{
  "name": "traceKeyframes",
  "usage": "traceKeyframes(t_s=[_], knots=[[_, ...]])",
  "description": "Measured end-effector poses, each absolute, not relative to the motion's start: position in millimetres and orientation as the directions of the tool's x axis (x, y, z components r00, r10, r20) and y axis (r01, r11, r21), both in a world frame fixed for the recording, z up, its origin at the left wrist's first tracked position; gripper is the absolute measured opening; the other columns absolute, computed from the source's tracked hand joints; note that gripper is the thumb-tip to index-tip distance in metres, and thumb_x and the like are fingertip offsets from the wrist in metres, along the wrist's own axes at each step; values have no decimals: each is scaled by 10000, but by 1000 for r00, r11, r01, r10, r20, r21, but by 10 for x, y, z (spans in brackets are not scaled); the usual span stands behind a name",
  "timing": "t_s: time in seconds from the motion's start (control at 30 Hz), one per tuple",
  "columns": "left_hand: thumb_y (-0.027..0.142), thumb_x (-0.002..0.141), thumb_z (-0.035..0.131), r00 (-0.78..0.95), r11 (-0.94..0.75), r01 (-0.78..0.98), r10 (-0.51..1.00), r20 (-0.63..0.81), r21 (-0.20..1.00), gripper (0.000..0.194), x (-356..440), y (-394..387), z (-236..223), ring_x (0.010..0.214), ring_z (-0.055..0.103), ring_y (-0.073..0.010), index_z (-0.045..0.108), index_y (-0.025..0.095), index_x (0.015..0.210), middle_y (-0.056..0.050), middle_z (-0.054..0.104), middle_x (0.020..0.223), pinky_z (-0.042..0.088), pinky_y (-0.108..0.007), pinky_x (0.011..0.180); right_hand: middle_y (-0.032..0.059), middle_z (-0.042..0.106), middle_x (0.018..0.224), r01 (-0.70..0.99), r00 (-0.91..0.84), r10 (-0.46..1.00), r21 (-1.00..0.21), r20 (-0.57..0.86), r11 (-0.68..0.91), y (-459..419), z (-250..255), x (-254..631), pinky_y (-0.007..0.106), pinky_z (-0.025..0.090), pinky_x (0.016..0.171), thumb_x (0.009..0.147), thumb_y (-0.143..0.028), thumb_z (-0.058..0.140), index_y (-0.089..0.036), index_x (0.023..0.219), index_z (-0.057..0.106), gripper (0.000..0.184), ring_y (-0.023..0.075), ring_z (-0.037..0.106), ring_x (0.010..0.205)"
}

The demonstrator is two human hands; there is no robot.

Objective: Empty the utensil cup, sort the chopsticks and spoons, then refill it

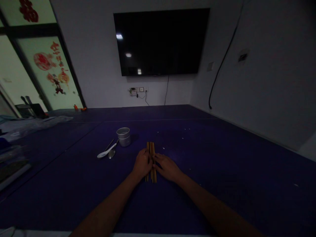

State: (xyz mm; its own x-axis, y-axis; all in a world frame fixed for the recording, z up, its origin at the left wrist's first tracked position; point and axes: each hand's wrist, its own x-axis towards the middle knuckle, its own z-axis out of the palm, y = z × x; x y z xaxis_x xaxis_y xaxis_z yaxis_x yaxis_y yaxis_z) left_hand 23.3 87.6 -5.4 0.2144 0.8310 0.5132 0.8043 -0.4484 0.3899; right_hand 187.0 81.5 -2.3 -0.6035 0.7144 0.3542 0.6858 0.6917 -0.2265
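Several brown wooden chopsticks (154,177) lie side by side on the dark blue tabletop, pointing away from me. My left hand (142,164) is closed on the left side of the bunch, thumb and fingers against the sticks. From the right, my right hand (168,167) presses its fingers and thumb to the bunch. The middle of the sticks is partly hidden by my hands. Left of them stands a metal cup (124,137), upright. Beside it lie a white spoon (105,153), a metal spoon (112,153) and a thin dark stick (109,144).
The blue tabletop (222,171) reaches to the wall, with small white scraps (163,148) scattered on it. Clear plastic wrapping (37,126) and a light-rimmed tray (14,174) are at the left. A large television (163,42) hangs on the wall ahead.
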Motion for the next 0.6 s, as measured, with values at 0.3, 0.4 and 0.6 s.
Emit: traceKeyframes(t_s=[0.3,0.4,0.6], knots=[[152,737,520,199,-384,849,868,454,363,64,257,929,-38,1025,516,-228,583,147,745,-118,559,1032,420,-372,925,150,495,1343,682,-595,716,-241,366,690,833,-66,1870,452,370,1026,889,-300,425,-145,1263,521,416,261,435,1257],[150,745,509,210,-363,871,884,417,330,94,286,931,-4,969,523,-217,600,133,763,-114,558,974,416,-361,912,148,494,1344,669,-601,707,-249,373,700,838,-76,1872,458,365,1028,883,-287,430,-154,1273,511,420,259,439,1255],[174,763,490,204,-311,913,907,367,263,172,335,916,26,935,514,-223,621,97,842,-119,556,917,413,-351,892,140,466,1372,672,-619,710,-241,337,700,826,-54,1871,446,345,1045,875,-224,398,-143,1301,486,443,249,418,1271]])
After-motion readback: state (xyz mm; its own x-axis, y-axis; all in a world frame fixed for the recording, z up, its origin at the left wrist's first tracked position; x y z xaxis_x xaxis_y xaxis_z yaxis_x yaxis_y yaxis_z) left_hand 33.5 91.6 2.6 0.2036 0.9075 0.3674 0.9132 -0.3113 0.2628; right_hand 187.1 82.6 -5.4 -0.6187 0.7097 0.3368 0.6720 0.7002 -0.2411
